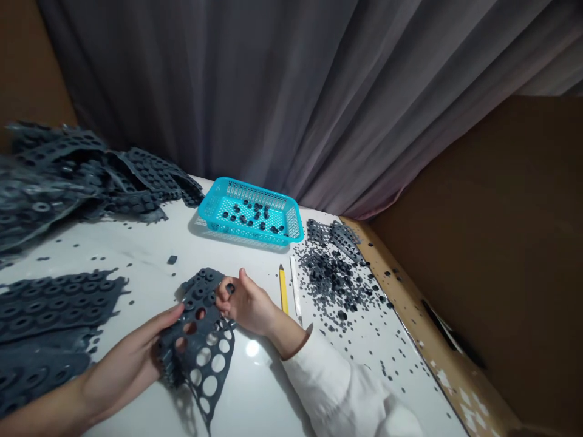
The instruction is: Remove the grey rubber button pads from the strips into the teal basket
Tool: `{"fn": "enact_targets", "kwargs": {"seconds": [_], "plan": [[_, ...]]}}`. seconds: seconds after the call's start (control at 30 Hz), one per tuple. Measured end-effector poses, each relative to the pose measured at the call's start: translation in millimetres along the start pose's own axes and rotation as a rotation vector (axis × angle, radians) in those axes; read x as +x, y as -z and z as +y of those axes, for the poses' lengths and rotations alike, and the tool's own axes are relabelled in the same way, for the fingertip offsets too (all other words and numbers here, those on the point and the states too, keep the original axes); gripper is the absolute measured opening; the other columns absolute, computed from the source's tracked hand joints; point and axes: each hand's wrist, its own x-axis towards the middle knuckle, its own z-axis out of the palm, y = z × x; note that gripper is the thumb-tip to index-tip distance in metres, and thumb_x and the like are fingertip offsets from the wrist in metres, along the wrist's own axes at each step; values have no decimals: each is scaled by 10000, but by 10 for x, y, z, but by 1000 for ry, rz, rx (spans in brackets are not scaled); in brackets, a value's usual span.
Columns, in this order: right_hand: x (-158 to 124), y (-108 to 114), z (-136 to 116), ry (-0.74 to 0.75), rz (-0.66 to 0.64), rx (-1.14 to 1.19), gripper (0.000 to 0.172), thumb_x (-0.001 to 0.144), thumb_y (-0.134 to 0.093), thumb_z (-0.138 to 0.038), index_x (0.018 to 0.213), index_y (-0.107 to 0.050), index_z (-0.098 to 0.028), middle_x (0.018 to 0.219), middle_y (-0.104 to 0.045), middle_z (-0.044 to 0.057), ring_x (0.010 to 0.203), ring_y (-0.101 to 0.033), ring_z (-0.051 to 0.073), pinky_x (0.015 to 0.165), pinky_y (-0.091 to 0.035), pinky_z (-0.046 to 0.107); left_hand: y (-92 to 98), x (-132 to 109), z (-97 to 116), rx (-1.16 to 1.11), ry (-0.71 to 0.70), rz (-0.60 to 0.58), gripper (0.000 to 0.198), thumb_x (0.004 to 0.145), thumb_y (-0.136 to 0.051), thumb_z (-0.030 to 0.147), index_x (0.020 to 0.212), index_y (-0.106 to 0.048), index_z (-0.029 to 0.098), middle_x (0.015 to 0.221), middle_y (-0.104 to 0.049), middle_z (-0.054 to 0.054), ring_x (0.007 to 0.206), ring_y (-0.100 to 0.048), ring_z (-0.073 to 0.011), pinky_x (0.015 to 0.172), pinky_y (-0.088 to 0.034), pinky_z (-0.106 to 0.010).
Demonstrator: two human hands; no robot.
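My left hand (pixel 136 355) grips a dark grey moulded rubber sheet (pixel 212 346) by its left side, thumb on top. The sheet's upper part still carries ring-shaped pieces, while its lower part is a web of open round holes. At its upper right edge, my right hand (pixel 250 306) has its fingers curled, with the thumb pointing up. A small black rubber ring (pixel 230 288) shows among those fingers. Beyond both hands stands a turquoise plastic basket (pixel 218 227) with several small black rings (pixel 257 213) scattered inside.
A yellow pen-like tool (pixel 283 288) and a white stick (pixel 296 291) lie right of my right hand. Farther right is a heap of black scraps (pixel 334 276). More moulded sheets (pixel 59 303) lie at left, with a large pile (pixel 91 176) behind. A grey curtain (pixel 255 91) hangs at the back.
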Motion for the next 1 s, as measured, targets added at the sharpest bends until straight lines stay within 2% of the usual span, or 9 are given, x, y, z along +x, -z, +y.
{"fn": "enact_targets", "kwargs": {"seconds": [0.1, 0.23, 0.3, 0.43, 0.57, 0.67, 0.77, 0.9, 1.0], "plan": [[-14, -16, 2, 47, 76, -73, 561, 782, -574, -740, 686, -509, -190, 580, -417, -30, 566, -375, 122, 576, -310, 254, -8, -5, -1, -74, 45, 55, 410, 437, -927, 459, 758, -795, 243, 950, -792, -5, 1088, -620, -272, 844, -511, -287], [-68, -76, -1, 152, 183, -342, 513, 789, -631, -684, 715, -556, -181, 646, -473, -7, 602, -413, 132, 588, -321, 267, 0, -17, -14, -23, 15, 83, 421, 365, -939, 428, 718, -790, 253, 905, -795, 9, 1160, -581, -305, 860, -493, -286], [-87, -104, 9, 150, 172, -412, 549, 815, -564, -722, 729, -568, -179, 671, -488, 8, 608, -420, 137, 583, -324, 274, 25, -11, -28, 9, -6, 94, 404, 371, -929, 427, 712, -791, 258, 867, -793, 18, 1164, -573, -304, 820, -498, -266], [-66, -112, 49, 109, 117, -314, 691, 808, -358, -847, 725, -542, -186, 617, -444, -8, 546, -382, 126, 570, -325, 278, 52, -6, -38, 42, -33, 115, 365, 380, -897, 420, 683, -787, 248, 819, -788, 15, 1161, -567, -302, 777, -505, -243], [-49, -115, 44, 97, 102, -346, 724, 805, -289, -868, 726, -523, -187, 607, -439, -12, 542, -391, 122, 583, -348, 285, 39, -7, -25, 59, -52, 154, 337, 395, -860, 394, 684, -790, 235, 835, -792, 2, 1160, -567, -310, 764, -510, -249], [-93, -173, -27, 123, 154, -583, 631, 827, -407, -804, 723, -505, -189, 637, -454, -14, 584, -411, 124, 582, -353, 276, 92, 8, -40, 104, -85, 149, 333, 415, -856, 405, 698, -795, 241, 881, -794, -6, 1183, -559, -334, 798, -517, -278], [-152, -257, -129, 151, 151, -933, 486, 816, -602, -660, 736, -489, -193, 647, -449, -33, 598, -408, 116, 564, -338, 253, 234, 37, -82, 205, -112, 80, 337, 455, -867, 452, 729, -802, 267, 968, -789, 2, 1208, -548, -353, 850, -522, -306], [-189, -340, -234, 247, 61, -1265, 389, 875, -572, -547, 747, -456, -199, 694, -478, -18, 638, -450, 126, 603, -376, 255, 398, 82, -125, 351, -232, 4, 318, 576, -823, 492, 824, -810, 293, 1173, -741, 17, 1314, -471, -334, 1060, -420, -315], [-189, -375, -256, 305, 19, -1446, 316, 930, -492, -465, 759, -430, -206, 696, -485, -4, 666, -458, 146, 650, -396, 271, 386, 106, -126, 457, -313, 24, 398, 610, -785, 571, 876, -807, 275, 1239, -710, -16, 1342, -444, -332, 1144, -328, -333]]}}
